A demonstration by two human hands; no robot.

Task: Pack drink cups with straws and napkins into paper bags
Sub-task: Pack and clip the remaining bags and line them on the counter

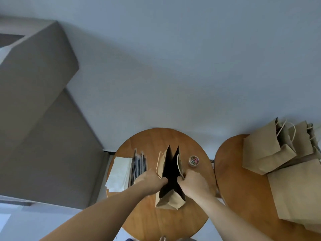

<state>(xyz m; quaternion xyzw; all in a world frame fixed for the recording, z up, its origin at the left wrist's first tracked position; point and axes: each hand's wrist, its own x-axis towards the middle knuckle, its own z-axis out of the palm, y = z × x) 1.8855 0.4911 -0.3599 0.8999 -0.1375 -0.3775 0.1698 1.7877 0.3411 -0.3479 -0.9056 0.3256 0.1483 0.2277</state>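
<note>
The brown bag (171, 200) stands open, dark inside, bottom middle. The left grip (151, 180) and right grip (192, 183) each pinch its rim.

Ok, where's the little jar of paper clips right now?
In the head view, the jar of paper clips stands on the centre round table, just right of the open paper bag, beyond the right hand.
</note>
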